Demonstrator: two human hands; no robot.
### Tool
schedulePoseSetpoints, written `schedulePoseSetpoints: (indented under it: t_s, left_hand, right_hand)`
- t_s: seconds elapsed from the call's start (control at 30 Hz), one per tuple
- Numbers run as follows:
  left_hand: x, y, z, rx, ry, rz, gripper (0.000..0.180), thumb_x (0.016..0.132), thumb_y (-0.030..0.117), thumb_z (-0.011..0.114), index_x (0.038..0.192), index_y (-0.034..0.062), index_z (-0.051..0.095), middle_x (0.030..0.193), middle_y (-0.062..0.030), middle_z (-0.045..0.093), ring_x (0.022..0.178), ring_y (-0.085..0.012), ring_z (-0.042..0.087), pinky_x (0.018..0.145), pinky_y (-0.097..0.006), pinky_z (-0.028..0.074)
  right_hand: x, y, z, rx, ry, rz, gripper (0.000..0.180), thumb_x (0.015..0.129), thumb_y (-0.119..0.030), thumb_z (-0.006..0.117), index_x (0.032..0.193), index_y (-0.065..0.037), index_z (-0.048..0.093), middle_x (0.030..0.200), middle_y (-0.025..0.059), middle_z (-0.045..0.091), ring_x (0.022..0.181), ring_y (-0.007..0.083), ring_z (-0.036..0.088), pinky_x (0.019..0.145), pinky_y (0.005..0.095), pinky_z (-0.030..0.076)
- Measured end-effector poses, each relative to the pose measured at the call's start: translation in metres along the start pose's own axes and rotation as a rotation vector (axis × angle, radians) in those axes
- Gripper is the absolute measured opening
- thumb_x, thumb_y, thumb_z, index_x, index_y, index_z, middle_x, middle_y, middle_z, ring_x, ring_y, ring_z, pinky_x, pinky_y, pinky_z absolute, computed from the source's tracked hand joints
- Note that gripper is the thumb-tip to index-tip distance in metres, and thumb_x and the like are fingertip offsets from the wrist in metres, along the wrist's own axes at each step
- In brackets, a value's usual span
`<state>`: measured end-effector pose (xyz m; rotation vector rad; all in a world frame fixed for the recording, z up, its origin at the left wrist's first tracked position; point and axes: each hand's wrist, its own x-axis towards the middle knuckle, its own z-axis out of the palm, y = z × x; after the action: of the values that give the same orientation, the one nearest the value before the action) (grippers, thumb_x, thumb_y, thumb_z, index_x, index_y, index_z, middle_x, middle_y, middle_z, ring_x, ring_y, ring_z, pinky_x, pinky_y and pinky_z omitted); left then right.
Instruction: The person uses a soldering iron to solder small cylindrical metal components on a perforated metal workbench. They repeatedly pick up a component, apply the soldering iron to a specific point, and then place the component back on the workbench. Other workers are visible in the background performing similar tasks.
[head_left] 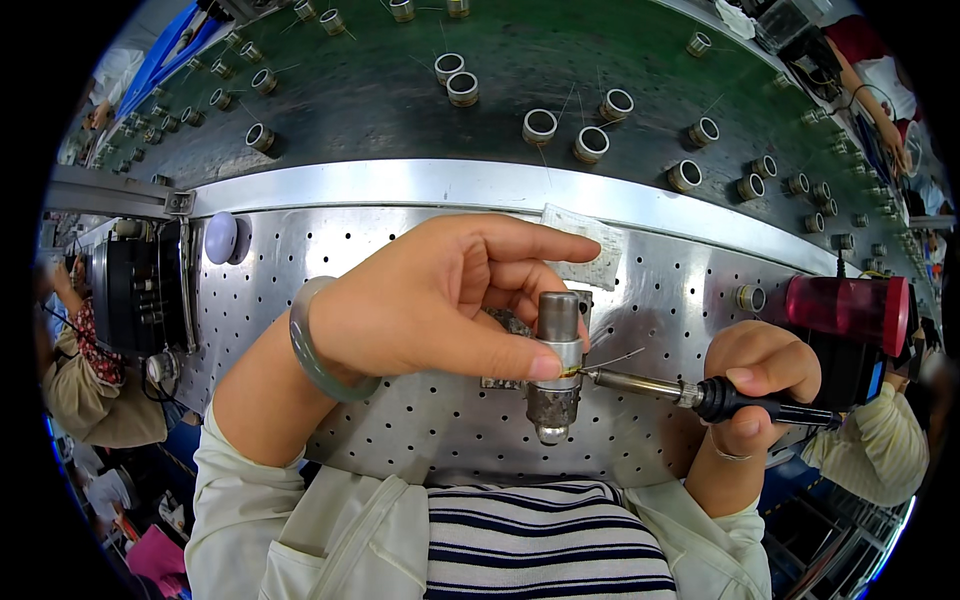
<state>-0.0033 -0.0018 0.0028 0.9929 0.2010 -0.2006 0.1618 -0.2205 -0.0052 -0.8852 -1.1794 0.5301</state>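
In the middle of the perforated metal worktop [420,430] stands a steel cylindrical fixture [558,316] with a rounded lower end. A silver metal ring [569,353] with yellowish edging and thin wire ends sits around it. My left hand [430,290] grips the ring, its thumb pressed on the near side and its index finger stretched out above. My right hand [765,370] is closed round the black handle of a soldering iron [725,399]. The iron points left, and its tip meets or nearly meets the ring's edge beside my left thumb.
Beyond a metal rail [400,185], a dark green belt [360,110] carries many similar rings with wires. A whitish pad [590,265] lies behind the fixture. A loose ring [750,298] and red cylinder [845,308] stand right; a lilac knob [221,238] is left. Other people sit at both sides.
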Motion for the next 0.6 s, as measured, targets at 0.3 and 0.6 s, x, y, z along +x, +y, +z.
schedulePoseSetpoints:
  t_s: [0.3, 0.6]
  left_hand:
    - [-0.004, 0.002, 0.005, -0.025, 0.039, -0.026, 0.072, 0.07, -0.007, 0.07, 0.134, -0.0066, 0.036, 0.099, -0.0164, 0.062, 0.087, -0.0125, 0.061, 0.069, -0.017, 0.052]
    - [-0.002, -0.003, -0.001, -0.149, -0.046, -0.023, 0.073, 0.07, -0.007, 0.07, 0.135, -0.0045, 0.036, 0.1, -0.0182, 0.062, 0.086, -0.0127, 0.061, 0.07, -0.018, 0.051]
  right_hand:
    - [0.002, -0.003, 0.005, -0.041, 0.019, 0.055, 0.026, 0.068, -0.003, 0.075, 0.087, 0.006, 0.059, 0.063, 0.0122, 0.059, 0.046, 0.0171, 0.054, 0.042, 0.0261, 0.041]
    - [-0.002, -0.008, 0.014, -0.04, 0.266, 0.099, 0.028, 0.077, -0.016, 0.074, 0.083, 0.002, 0.054, 0.059, 0.0076, 0.055, 0.043, 0.0145, 0.051, 0.04, 0.0246, 0.038]
